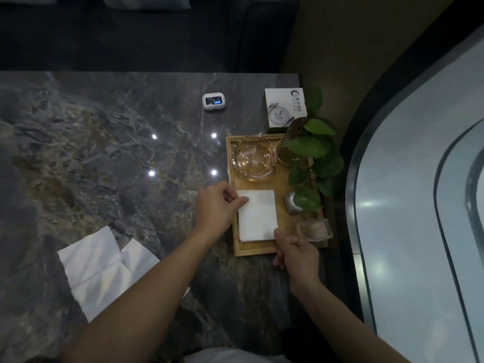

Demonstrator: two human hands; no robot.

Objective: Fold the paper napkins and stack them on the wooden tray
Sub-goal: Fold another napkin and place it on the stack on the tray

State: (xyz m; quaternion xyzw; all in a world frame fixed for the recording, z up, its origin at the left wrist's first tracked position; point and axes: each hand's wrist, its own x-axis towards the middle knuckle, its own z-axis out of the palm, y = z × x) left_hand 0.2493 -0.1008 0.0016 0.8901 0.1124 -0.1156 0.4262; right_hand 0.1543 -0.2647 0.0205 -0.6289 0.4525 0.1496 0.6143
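left hand (pixel 216 205) curled; right hand (pixel 297 254) curled

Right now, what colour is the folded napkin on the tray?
White. The folded napkin shows best in the head view, lying on the wooden tray.
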